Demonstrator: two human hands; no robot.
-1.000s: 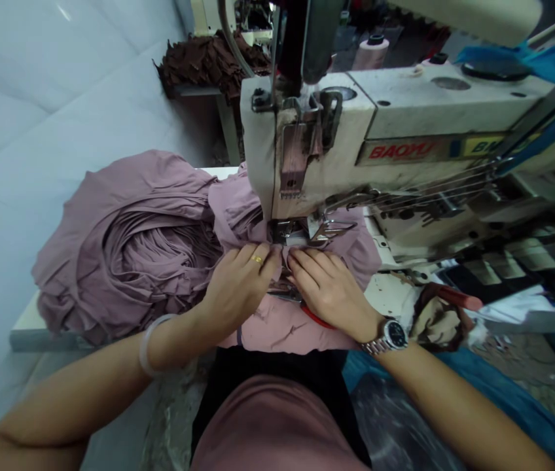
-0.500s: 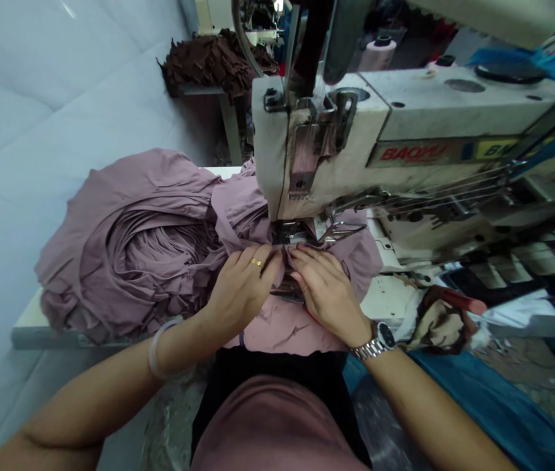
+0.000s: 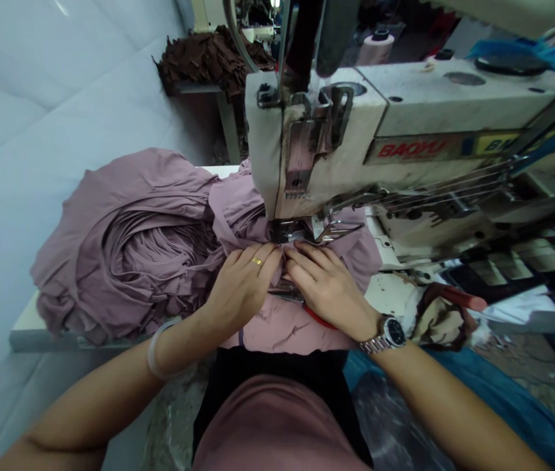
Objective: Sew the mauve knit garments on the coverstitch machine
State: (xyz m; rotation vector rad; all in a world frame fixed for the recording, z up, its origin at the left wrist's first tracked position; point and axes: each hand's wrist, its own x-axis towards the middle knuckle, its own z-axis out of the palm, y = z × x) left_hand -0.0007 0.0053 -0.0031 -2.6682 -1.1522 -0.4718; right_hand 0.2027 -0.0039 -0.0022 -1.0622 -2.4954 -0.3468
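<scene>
Both hands pressing flat, fingers close together, no pinch! The left hand and right hand pin the mauve knit garment right at the steel presser foot of the cream BAOYU sewing machine, fingertips almost meeting. More of the red scissor handle shows now under the right hand.

A heap of cloth lies on the table, left of the sewing machine, with a pile of scraps behind
</scene>
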